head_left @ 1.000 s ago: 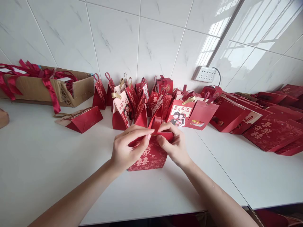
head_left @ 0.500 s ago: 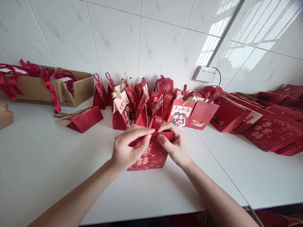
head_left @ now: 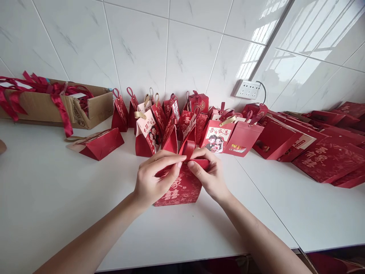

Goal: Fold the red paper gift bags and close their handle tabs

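A red gift box [head_left: 185, 190] with pale printed characters and flower outlines stands upright on the white table [head_left: 199, 232] in front of me. My left hand [head_left: 152, 177] pinches its top edge on the left side, thumb in front and fingers behind. On the right side, my right hand [head_left: 210, 177] grips the same top edge, its thumb close to the middle. A red ribbon loop [head_left: 189, 147] rises from the top between both hands. My fingers hide most of the upper edge and part of the printing.
Several finished-looking red and pink gift boxes [head_left: 148, 131] stand behind. One box [head_left: 99, 144] lies on its side. A cardboard carton [head_left: 97, 110] holds red ribbons. Red boxes [head_left: 322, 160] lean at right under a wall socket [head_left: 247, 90]. Another person's hand [head_left: 2, 146] shows at the left edge.
The other person's hand at the left edge has drawn back almost out of view. My hands and the gift box have hardly moved.
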A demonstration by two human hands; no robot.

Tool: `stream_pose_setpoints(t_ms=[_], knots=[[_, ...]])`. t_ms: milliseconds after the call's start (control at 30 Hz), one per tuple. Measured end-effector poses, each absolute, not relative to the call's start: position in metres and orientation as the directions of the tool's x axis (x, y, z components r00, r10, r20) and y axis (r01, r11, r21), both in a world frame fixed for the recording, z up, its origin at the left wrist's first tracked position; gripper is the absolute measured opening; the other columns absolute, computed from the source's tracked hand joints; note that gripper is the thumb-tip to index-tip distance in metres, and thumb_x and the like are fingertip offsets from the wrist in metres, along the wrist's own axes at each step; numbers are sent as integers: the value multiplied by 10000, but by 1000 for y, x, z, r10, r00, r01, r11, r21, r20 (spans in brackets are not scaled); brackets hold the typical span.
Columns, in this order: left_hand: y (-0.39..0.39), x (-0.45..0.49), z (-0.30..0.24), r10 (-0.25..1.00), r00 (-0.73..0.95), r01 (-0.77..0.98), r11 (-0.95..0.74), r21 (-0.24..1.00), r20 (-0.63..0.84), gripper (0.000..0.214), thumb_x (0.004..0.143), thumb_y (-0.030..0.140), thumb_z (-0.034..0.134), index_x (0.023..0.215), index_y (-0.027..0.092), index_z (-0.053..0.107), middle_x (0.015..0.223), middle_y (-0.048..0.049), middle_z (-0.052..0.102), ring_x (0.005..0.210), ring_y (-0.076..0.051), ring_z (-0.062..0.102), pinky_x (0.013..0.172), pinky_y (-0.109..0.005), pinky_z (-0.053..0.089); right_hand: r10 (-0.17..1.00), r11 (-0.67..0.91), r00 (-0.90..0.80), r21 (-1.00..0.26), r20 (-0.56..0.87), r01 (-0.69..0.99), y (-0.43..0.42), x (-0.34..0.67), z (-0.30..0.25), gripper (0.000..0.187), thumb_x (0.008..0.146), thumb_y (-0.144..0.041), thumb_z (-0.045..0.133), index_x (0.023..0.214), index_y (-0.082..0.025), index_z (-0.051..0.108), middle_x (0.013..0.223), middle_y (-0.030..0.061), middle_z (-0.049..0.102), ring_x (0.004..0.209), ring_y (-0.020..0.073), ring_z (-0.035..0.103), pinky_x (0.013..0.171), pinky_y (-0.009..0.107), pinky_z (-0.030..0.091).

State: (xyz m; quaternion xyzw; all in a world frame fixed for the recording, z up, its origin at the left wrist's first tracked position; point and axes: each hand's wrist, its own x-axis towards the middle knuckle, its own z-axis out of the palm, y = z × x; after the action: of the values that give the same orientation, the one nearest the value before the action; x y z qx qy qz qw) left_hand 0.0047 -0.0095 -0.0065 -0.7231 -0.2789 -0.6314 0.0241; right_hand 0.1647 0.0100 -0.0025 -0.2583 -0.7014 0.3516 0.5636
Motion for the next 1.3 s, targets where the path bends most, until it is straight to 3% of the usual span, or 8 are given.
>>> stream_pose_setpoints(t_ms=[233, 533, 767, 1067, 1300], knots=[[-11, 3, -5, 382, 75, 384, -864, 327, 921, 199, 864, 70, 585, 953, 191, 715, 861, -37, 723, 746, -119, 680, 652, -216, 566, 813, 547, -216, -836, 541, -39, 9, 164, -3, 193, 772, -388, 737, 770, -236, 619, 696, -24, 627, 612, 128, 542, 556, 249, 468], [-11, 3, -5, 365, 74, 394, -865, 309, 928, 95, 825, 82, 635, 825, 162, 686, 820, -42, 682, 749, -114, 668, 674, -204, 557, 814, 531, -218, -842, 538, -97, 10, 163, -5, 167, 740, -317, 784, 773, -236, 642, 731, -33, 650, 659, 122, 556, 618, 240, 483], [-11, 2, -6, 375, 76, 419, -853, 311, 924, 86, 837, 116, 625, 788, 176, 662, 809, -41, 689, 752, -131, 671, 671, -232, 562, 825, 524, -207, -849, 525, -66, 11, 163, -5, 228, 712, -384, 797, 754, -232, 633, 700, -28, 639, 639, 135, 554, 600, 256, 480], [-9, 1, -7, 380, 91, 474, -829, 296, 920, 117, 829, 160, 622, 718, 197, 614, 786, -19, 679, 634, -113, 635, 507, -215, 486, 833, 516, -199, -854, 517, -58, 11, 162, -3, 286, 666, -426, 828, 735, -233, 628, 684, -31, 635, 627, 135, 546, 585, 254, 472], [-11, 1, -6, 381, 90, 465, -833, 299, 920, 131, 826, 164, 618, 701, 197, 596, 783, -25, 676, 687, -132, 652, 557, -231, 509, 827, 521, -207, -851, 522, -67, 11, 162, -3, 275, 681, -419, 818, 743, -232, 626, 692, -31, 637, 641, 135, 557, 602, 254, 477]])
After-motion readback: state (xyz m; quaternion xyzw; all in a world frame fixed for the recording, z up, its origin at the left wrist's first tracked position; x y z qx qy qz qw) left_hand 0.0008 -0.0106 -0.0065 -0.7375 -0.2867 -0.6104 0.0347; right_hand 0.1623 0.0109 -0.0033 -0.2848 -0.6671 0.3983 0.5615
